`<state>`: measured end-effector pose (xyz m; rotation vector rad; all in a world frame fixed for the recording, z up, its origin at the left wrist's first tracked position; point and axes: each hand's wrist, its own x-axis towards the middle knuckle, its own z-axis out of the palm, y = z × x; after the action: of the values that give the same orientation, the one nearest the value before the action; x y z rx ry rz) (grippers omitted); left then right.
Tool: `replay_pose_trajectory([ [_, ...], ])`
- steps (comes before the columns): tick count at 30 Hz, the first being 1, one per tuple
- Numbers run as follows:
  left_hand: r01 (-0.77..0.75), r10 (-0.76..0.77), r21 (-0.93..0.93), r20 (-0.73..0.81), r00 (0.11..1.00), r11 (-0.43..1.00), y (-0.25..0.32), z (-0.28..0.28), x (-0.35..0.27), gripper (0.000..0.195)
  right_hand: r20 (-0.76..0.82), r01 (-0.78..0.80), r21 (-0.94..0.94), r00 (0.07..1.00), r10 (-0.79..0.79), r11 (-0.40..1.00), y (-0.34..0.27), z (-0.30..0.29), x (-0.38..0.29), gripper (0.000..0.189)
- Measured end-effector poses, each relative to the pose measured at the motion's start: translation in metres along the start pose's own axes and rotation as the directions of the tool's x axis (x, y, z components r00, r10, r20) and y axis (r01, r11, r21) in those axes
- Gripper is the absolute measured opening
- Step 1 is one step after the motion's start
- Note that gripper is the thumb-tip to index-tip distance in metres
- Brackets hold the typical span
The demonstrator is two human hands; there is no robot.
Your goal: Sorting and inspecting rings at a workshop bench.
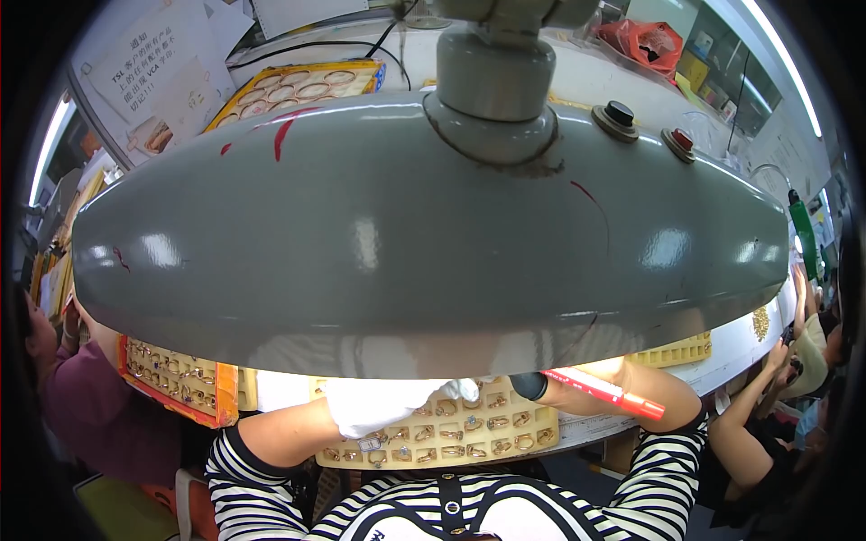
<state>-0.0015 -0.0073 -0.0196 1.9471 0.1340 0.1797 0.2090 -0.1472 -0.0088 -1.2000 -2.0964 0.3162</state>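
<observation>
A cream compartment tray in front of me holds rows of rings, some set with stones. My left hand, in a white glove, is over the tray's left half; its curled fingertips show near the lamp's edge, and whether they pinch anything is unclear. A small tag lies among the rings beside the glove. My right hand, partly hidden under the lamp, is at the tray's right side with a red marker pen held in it. A black rounded thing shows at its fingers.
A large grey lamp housing spans the view and hides much of the bench. An orange-edged tray of rings stands left, another cream tray right. A box of bangles is behind. People sit at left and right.
</observation>
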Motion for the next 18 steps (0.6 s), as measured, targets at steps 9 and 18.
replay_pose_trajectory([
  [9,0.240,-0.247,-0.433,0.042,0.968,0.869,0.029,-0.005,0.000,0.026,0.017,0.188,-0.186,0.982,-0.188,0.964,-0.009,-0.006,0.015,0.017],
  [18,0.177,-0.187,-0.597,0.045,0.981,0.783,0.019,-0.001,0.011,0.024,0.112,0.160,-0.561,0.987,-0.117,0.813,-0.004,-0.005,0.010,0.005],
])
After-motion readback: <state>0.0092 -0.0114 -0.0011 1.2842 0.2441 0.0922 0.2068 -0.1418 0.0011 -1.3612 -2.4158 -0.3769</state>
